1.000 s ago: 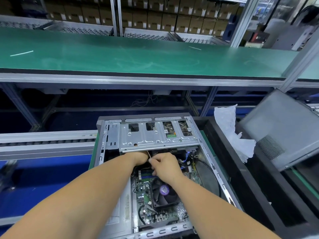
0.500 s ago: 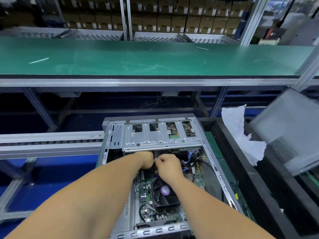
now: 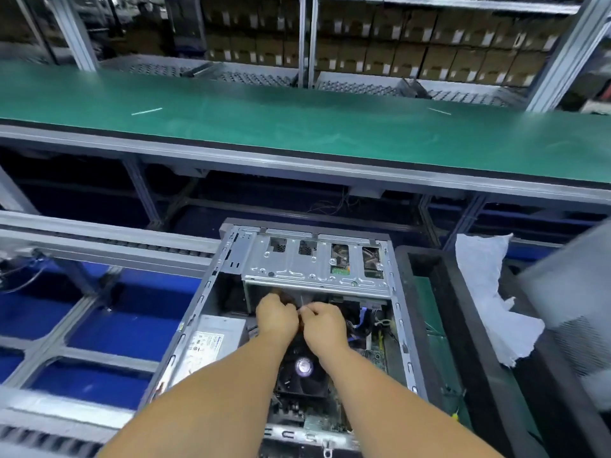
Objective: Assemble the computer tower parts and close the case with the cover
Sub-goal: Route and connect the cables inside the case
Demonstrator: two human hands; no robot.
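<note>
The open computer case [image 3: 307, 332] lay on its side just below the green surface [image 3: 297, 133], its long axis running from the viewer away toward that surface, tilted slightly rightward at the far end. A white label [image 3: 205, 347] on the power supply [image 3: 215, 342] carried print too blurred to read. The metal drive cage [image 3: 314, 266] spanned the far end; the black fan [image 3: 302, 368] with a purple hub sat nearer. The left hand [image 3: 276, 317] and right hand [image 3: 325, 323] met just under the cage, fingers curled together on something small between them, too hidden to identify. The grey side cover [image 3: 575, 312] leaned at the right, beside white wrapping [image 3: 492, 292].
</note>
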